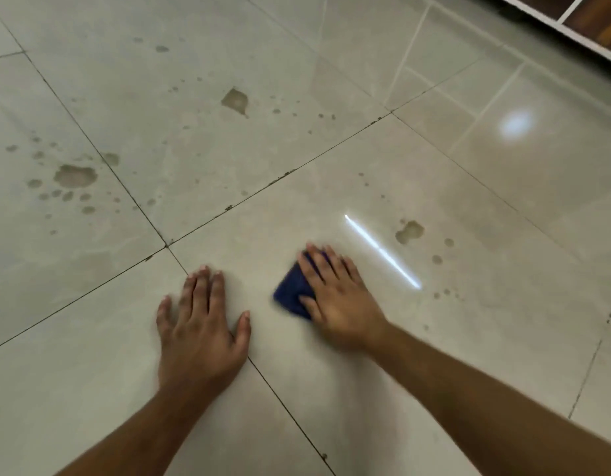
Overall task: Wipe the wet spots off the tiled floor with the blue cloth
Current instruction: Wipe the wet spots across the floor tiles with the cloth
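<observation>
My right hand [338, 297] presses flat on the folded blue cloth [292, 290] on the beige tiled floor [486, 338]; the cloth sticks out to the left of my fingers. My left hand [201, 324] lies flat on the tile beside it, fingers spread, holding nothing. Wet spots are scattered about: a large one [409, 231] with small drops just right of the cloth, another [234, 100] farther ahead, and a cluster [74, 176] at the far left.
Dark grout lines [262, 187] cross the floor diagonally. A white-framed piece of furniture with brown wood [592, 18] stands at the top right corner. Lamp reflections [383, 252] glare on the glossy tile right of my right hand.
</observation>
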